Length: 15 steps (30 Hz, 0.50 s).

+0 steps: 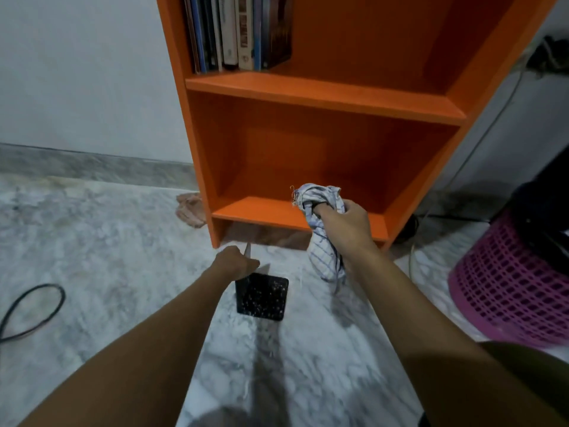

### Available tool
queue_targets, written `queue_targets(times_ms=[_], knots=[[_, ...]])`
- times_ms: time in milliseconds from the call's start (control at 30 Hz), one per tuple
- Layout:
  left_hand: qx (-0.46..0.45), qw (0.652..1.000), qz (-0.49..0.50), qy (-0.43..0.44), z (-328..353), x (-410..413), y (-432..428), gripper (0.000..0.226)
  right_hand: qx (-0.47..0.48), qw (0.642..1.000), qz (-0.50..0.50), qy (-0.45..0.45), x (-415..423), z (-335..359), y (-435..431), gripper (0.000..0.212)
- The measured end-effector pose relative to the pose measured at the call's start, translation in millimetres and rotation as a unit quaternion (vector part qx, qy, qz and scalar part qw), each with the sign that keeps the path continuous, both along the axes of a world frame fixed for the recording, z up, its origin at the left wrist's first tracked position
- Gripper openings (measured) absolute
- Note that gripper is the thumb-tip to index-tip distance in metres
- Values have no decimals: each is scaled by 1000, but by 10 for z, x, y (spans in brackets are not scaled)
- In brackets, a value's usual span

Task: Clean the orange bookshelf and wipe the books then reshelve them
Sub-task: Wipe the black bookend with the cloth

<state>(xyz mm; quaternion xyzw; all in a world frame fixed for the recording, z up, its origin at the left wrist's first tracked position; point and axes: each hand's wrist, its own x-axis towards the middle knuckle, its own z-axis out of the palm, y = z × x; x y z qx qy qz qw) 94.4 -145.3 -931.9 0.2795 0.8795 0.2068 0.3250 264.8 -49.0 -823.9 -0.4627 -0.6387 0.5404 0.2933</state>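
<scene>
Left hand [237,261] grips a black speckled book's [263,298] far edge at floor level, before the orange wooden bookshelf [308,90]; right hand [345,224], just right, clutches a bunched checked cloth [324,260].

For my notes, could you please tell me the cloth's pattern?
Cloth: white, blue checks; head view.

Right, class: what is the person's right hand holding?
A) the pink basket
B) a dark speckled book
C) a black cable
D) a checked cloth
D: the right hand grips a bunched checked cloth in front of the orange bookshelf, while the left hand holds the dark speckled book on the floor.
</scene>
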Motion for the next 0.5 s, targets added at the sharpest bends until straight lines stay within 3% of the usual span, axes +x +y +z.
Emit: queue_targets(times_ms=[67, 167, 300, 500], knots=[[-13, 1000, 24, 9, -321, 37, -34, 48, 15, 1000, -5, -12, 49, -71, 19, 36], [26, 996, 82, -10, -567, 141, -54, 33, 52, 998, 5, -21, 79, -134, 42, 46], [63, 992, 106, 25, -563, 160, 29, 24, 124, 991, 23, -54, 163, -225, 67, 42], [104, 989, -29, 100, -146, 29, -20, 19, 164, 978, 60, -111, 262, -379, 161, 31]])
